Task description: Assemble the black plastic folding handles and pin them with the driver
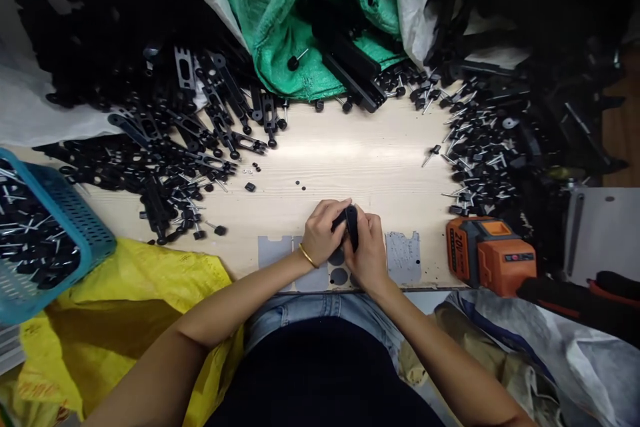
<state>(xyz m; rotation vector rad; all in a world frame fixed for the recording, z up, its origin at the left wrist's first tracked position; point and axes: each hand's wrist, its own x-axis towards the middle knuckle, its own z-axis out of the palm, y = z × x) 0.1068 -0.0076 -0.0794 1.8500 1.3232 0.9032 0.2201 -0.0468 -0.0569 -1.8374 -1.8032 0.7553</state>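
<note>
My left hand point(323, 233) and my right hand point(369, 252) meet at the near edge of the wooden table point(340, 153). Both are closed around one small black plastic part point(350, 223), held upright between the fingers. A gold bangle sits on my left wrist. Under the hands lies a grey metal plate point(403, 257) with round holes. A heap of black plastic brackets and pins point(185, 140) lies to the left. Another heap of black knobs with metal pins point(475, 147) lies to the right.
A blue basket point(55, 227) of finished black parts stands at the left edge above a yellow bag point(150, 293). An orange power tool battery point(493, 257) rests at the right. A green sack point(280, 20) with long black pieces lies at the back.
</note>
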